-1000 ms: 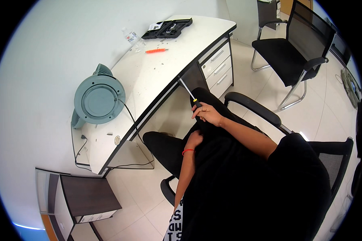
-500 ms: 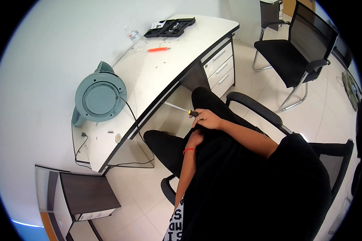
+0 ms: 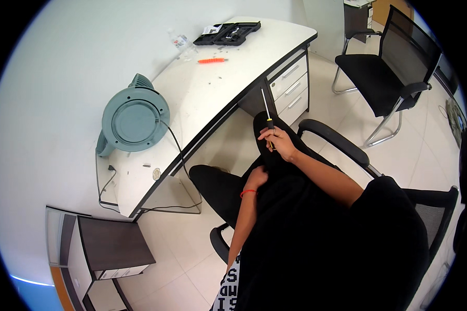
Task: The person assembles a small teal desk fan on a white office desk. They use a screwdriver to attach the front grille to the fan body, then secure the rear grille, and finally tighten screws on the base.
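My right fingers (image 3: 275,136) are gripping the screwdriver (image 3: 266,110) by its handle, shaft pointing up, while my left hand (image 3: 256,178) is resting curled on my lap.

You get bright, even indoor light with no hard glare; the white surface (image 3: 202,98) and wall read nearly washed out, and shadows stay soft, the darkest one under the surface's edge. Fisheye bending is strong: the surface's straight edge curves, and a black ring cuts off the corners. Your black clothing loses detail, but focus is sharp mid-frame.
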The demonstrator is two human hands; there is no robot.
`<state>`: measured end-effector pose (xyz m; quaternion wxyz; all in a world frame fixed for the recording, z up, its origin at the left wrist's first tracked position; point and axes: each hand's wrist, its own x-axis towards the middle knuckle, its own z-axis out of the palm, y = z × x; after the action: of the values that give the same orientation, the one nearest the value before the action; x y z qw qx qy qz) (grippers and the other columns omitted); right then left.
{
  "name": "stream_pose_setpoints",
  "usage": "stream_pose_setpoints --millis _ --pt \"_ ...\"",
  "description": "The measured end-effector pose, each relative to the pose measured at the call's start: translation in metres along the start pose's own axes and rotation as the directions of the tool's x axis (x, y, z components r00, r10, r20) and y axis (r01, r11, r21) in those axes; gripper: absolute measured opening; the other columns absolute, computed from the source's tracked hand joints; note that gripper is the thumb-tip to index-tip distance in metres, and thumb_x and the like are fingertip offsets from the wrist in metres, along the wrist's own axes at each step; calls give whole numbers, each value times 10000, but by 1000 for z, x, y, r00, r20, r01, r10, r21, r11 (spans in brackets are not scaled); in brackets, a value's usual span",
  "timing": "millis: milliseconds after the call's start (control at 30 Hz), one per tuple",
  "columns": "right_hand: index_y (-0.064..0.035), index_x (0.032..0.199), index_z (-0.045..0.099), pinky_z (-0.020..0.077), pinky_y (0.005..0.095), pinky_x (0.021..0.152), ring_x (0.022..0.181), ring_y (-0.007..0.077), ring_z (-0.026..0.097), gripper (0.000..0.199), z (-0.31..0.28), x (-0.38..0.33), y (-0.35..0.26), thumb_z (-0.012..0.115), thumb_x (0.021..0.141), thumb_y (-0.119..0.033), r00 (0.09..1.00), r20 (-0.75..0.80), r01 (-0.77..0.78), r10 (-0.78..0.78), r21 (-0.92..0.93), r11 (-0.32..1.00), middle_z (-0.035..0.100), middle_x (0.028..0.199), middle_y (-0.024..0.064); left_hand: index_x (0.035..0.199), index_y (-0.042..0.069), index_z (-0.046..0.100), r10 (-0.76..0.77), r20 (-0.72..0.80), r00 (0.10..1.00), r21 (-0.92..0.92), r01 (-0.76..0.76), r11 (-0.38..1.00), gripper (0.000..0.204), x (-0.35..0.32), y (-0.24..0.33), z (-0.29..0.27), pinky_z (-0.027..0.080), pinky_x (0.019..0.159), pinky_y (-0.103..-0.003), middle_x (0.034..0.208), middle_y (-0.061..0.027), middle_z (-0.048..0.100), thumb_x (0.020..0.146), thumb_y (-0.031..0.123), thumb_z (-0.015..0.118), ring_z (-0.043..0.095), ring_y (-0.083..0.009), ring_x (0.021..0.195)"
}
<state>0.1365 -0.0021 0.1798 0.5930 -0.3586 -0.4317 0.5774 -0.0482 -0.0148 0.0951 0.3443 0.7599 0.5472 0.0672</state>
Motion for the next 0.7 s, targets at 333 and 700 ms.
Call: stream_pose_setpoints --millis 333,700 --pt "-51 899 786 474 218 584 707 76 571 258 3 -7 -3 540 937 15 983 181 45 -1 -239 970 573 1121 33 1120 -26 695 -34 51 998 -6 34 999 354 -2 5 -4 510 975 -507 1163 -296 683 874 211 603 634 -455 1145" --pt "-40 899 798 500 288 778 874 143 610 226 4 -5 12 586 836 6 832 500 486 -241 -447 751 647 1103 44 1146 -39 679 27 16 999 -35 -27 999 367 -8 7 -5 496 990 -497 1182 -303 675 892 209 584 618 -453 1183"
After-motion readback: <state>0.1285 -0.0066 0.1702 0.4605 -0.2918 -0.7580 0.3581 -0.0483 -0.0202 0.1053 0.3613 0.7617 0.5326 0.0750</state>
